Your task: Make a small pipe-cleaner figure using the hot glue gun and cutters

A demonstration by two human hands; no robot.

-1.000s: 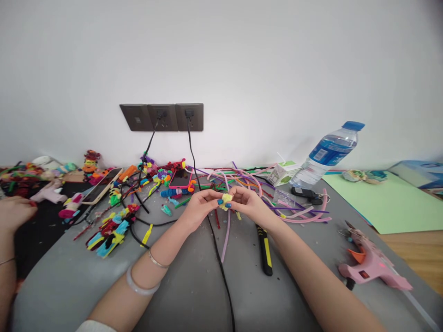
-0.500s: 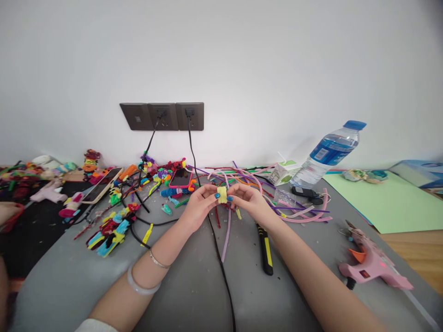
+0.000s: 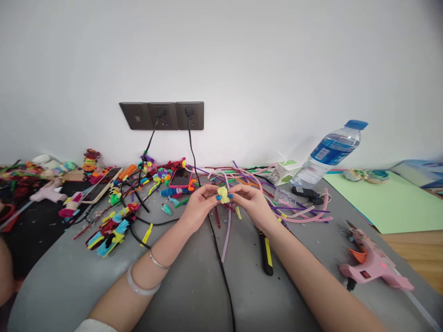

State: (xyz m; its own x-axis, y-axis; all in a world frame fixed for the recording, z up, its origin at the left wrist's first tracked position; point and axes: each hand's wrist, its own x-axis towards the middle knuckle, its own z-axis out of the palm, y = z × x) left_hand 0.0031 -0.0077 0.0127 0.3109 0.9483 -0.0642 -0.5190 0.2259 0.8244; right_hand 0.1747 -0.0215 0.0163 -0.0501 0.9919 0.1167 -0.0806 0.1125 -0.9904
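Between the fingertips of both hands is a small pale yellow fuzzy piece (image 3: 223,194), apparently of bent pipe cleaner. My left hand (image 3: 201,206) pinches it from the left, thumb toward me. From the other side, my right hand (image 3: 252,205) grips it with thumb and forefinger. Both hands are above the grey table (image 3: 194,286). Beneath and behind them lie loose pipe cleaners (image 3: 226,235) in pink, purple and red. A black and yellow utility knife (image 3: 266,253) rests beside my right forearm, its upper end partly hidden.
At the right lies a pink glue gun (image 3: 374,272), its red light lit. A tilted water bottle (image 3: 328,154), drink carton (image 3: 284,172) and green paper (image 3: 374,203) stand or lie behind. Black cables (image 3: 221,267) cross the table. Pipe-cleaner figures (image 3: 112,230) and phones (image 3: 102,185) lie left.
The yellow piece has turned slightly between my fingertips, and both hands keep their pinch. At the far left, another person's hand has moved out of view, leaving part of an arm visible.
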